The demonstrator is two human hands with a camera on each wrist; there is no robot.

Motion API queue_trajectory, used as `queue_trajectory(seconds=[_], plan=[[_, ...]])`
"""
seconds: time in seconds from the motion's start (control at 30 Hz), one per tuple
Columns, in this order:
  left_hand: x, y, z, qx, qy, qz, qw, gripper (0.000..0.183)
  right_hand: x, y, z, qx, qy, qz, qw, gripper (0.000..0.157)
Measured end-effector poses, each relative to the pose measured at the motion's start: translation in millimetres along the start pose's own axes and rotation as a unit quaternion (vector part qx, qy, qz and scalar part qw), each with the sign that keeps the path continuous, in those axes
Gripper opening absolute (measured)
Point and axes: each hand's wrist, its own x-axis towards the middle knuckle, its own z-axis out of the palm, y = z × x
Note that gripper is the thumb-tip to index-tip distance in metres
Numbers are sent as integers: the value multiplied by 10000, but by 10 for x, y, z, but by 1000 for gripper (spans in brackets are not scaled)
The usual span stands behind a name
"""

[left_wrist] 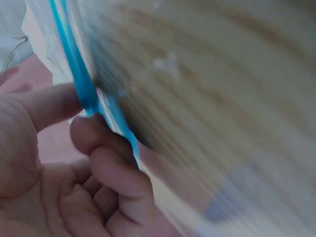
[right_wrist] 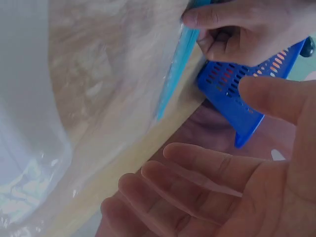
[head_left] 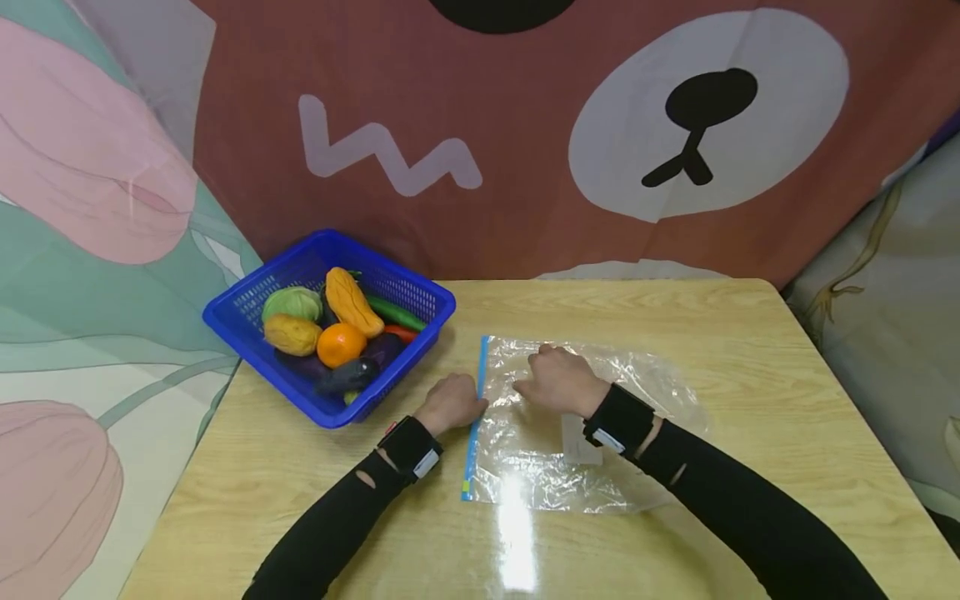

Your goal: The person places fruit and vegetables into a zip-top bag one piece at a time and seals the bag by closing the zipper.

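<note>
A clear plastic zip bag (head_left: 525, 475) with a blue strip along its left edge lies flat on the table. My left hand (head_left: 454, 403) pinches the blue strip (left_wrist: 81, 74) between thumb and fingers, near the middle of that edge. My right hand (head_left: 561, 382) is over the bag's upper part with nothing in its grasp. In the right wrist view its fingers (right_wrist: 197, 197) are spread apart from the thumb and gently bent. A pale rectangular label (head_left: 581, 442) shows on the bag beneath the right wrist.
At the table's back left stands a blue perforated basket (head_left: 251, 333). It holds an orange (head_left: 341, 345), a cabbage (head_left: 292, 303), a yellow gourd-like vegetable (head_left: 351, 302), a green pepper (head_left: 396, 313) and dark eggplants (head_left: 352, 376). A printed cloth (head_left: 450, 233) hangs behind the wooden table (head_left: 675, 533).
</note>
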Motion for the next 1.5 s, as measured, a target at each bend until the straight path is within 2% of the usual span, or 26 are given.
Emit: queue_trajectory(seconds=[0.17, 0.27, 0.4, 0.53, 0.7, 0.93, 1.13, 1.27, 1.37, 1.5], plan=[[34, 11, -18, -104, 31, 198, 9997, 24, 74, -77, 18, -127, 160, -97, 9997, 40], [27, 16, -28, -450, 188, 377, 9981, 19, 110, -109, 17, -128, 293, -215, 9993, 35], [-9, 68, -72, -1010, 549, 615, 9915, 15, 152, -126, -20, 238, 452, -350, 9981, 29], [-70, 152, -110, -1370, 767, 964, 9829, 14, 167, -126, -57, 764, 403, -464, 9952, 37], [-146, 275, -159, -1763, 932, 1221, 9723, 12, 134, -124, -96, 1225, 342, -154, 9918, 49], [-219, 401, -231, -2315, 1367, 1257, 9550, 12, 72, -110, -172, 1996, 160, 219, 9795, 57], [-241, 438, -188, -2529, 1193, 1232, 9522, 12, 45, -92, -206, 2486, -125, 230, 9682, 46], [-215, 437, -163, -2578, 1103, 1356, 9503, 12, 39, -79, -204, 2599, -242, 214, 9651, 40], [-197, 426, -178, -2826, 925, 1416, 9442, 14, 27, -76, -213, 2688, -302, 163, 9626, 40], [-183, 404, -211, -3267, 568, 1382, 9332, 26, 2, -68, -233, 2865, -301, 25, 9576, 39]])
